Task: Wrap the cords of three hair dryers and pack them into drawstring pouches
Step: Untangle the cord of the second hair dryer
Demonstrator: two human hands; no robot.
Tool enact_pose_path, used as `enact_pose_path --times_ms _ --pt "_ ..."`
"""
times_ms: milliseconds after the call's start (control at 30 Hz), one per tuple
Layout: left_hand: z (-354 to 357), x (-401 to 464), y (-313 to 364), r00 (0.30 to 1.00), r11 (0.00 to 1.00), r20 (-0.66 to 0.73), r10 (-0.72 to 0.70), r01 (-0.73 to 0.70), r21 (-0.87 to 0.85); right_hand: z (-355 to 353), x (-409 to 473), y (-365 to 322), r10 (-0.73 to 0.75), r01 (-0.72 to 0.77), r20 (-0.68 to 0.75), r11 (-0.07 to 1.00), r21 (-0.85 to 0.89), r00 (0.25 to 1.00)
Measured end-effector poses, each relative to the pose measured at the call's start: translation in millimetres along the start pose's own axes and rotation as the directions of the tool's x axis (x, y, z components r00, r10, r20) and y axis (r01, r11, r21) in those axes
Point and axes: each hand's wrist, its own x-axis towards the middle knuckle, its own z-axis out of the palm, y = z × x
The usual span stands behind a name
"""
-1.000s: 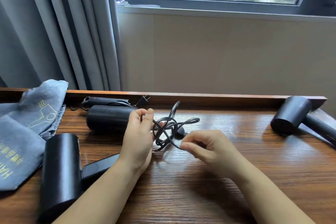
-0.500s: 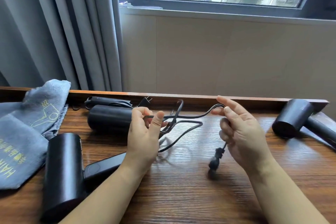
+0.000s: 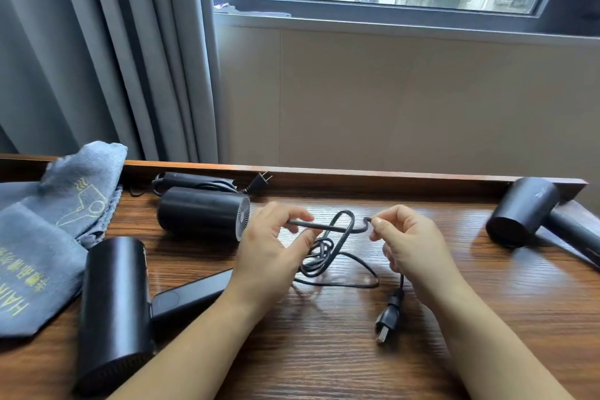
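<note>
Three black hair dryers lie on the wooden table: one near the front left (image 3: 113, 312), one at the back (image 3: 203, 213) with its cord bundled behind it, one at the far right (image 3: 519, 214). My left hand (image 3: 269, 253) pinches a black cord (image 3: 328, 247) whose loops hang tangled below my fingers. My right hand (image 3: 412, 243) pinches the same cord a little to the right. The plug (image 3: 388, 318) dangles below my right hand, just above the table. Grey drawstring pouches (image 3: 42, 237) with yellow print lie piled at the left.
A raised wooden lip (image 3: 373, 174) runs along the table's back edge, with a beige wall and window behind. Grey curtains (image 3: 97, 52) hang at the back left. A second plug (image 3: 259, 180) rests against the lip.
My right hand has come down and in toward my left, forming another loop of cord. The plug has swung lower and nearer. The view has tilted slightly.
</note>
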Motion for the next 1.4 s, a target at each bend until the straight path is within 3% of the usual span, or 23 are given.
enact_pose_path --times_ms 100,167,267,333,400,533,600,700,833,933,1000,1067,1167,1300,1400 --pt "-0.1 -1.3 0.2 0.995 0.993 0.034 -0.091 0.094 -0.073 0.8 0.6 2.9 -0.123 0.107 -0.083 0.979 -0.173 0.989" --pt "2.2 -1.6 -0.7 0.991 0.987 0.052 -0.124 0.128 -0.092 0.6 -4.7 -3.0 -0.29 0.268 -0.097 0.944 -0.193 0.952" --pt "5.2 -1.8 -4.1 0.989 0.989 0.06 -0.138 0.141 -0.05 1.6 -14.3 -12.3 -0.491 0.496 0.119 0.868 -0.018 0.863" --pt "5.2 -2.6 -2.9 0.988 0.99 0.09 -0.124 0.129 -0.053 9.4 -16.4 -8.5 -0.507 0.563 0.316 0.818 -0.117 0.802" --pt "3.8 -2.9 2.0 0.989 0.981 0.094 -0.118 0.131 -0.146 15.3 -12.5 0.5 -0.49 0.591 0.358 0.759 -0.273 0.795" --pt "-0.7 3.7 8.3 0.968 0.894 -0.039 -0.246 0.211 -0.396 8.9 0.7 9.1 -0.386 0.434 0.199 0.804 -0.406 0.901" --pt "-3.5 5.2 7.4 0.967 0.857 -0.013 -0.254 0.219 -0.466 5.4 1.8 9.5 -0.342 0.406 0.224 0.822 -0.4 0.913" --pt "-3.3 0.5 7.0 0.981 0.907 0.097 -0.168 0.192 -0.375 10.9 -4.5 5.1 -0.455 0.531 0.285 0.785 -0.319 0.844" --pt "-3.4 0.8 8.8 0.977 0.918 0.122 -0.176 0.207 -0.339 9.2 -8.5 -5.4 -0.56 0.581 0.157 0.772 -0.258 0.814" --pt "-4.5 1.1 10.6 0.981 0.908 0.139 -0.134 0.178 -0.379 5.9 -9.3 -5.1 -0.466 0.527 0.263 0.808 -0.263 0.845" --pt "-4.7 -0.8 10.5 0.982 0.893 0.174 -0.075 0.144 -0.427 10.2 -8.3 0.0 -0.389 0.494 0.327 0.792 -0.36 0.861" --pt "-5.8 -1.6 12.2 0.98 0.89 0.193 -0.05 0.132 -0.437 12.7 -5.8 2.5 -0.362 0.454 0.282 0.784 -0.423 0.888" --pt "-6.2 -2.5 15.8 0.98 0.902 0.198 -0.037 0.118 -0.415 8.4 -3.2 2.4 -0.315 0.363 0.183 0.852 -0.377 0.931" --pt "-5.9 -4.6 16.6 0.968 0.863 0.249 -0.011 0.135 -0.486 9.9 -7.9 1.0 -0.315 0.422 0.299 0.798 -0.431 0.901" --pt "-5.3 -5.0 16.2 0.969 0.883 0.246 -0.013 0.126 -0.451 13.1 -6.6 0.6 -0.366 0.418 0.206 0.838 -0.351 0.907"
